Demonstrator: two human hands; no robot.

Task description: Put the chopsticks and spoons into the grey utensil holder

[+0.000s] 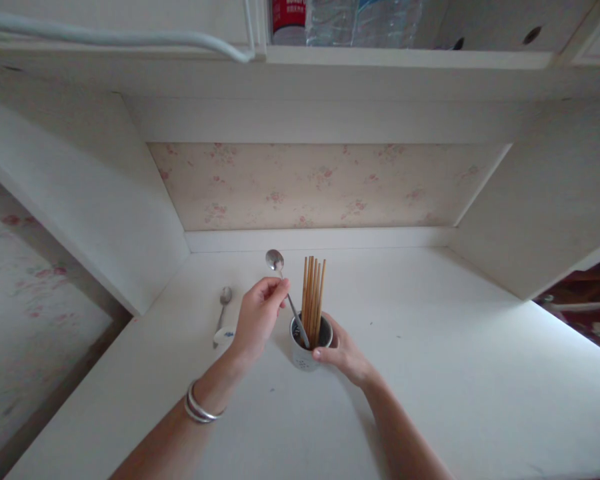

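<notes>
left grip (pixel 261 312) pinching spoon (pixel 293 305) closely, its end dipping beside sticks (pixel 313 290) | right grip (pixel 344 352) curling wide round cup (pixel 305 361) | cup standing out from desk's (pixel 430 373) back edge | holding it still is probably helping

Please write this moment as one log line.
right hand: grips round grey cup, thin brown wooden chopsticks inside | left hand: holds silver metal spoon, handle end in cup's mouth

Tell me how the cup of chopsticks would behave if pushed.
The cup, with its hard-looking wall, would likely keep its shape. A high push might tip it, as the chopsticks rise well above its rim. The right hand against its side would probably steady it.
</notes>
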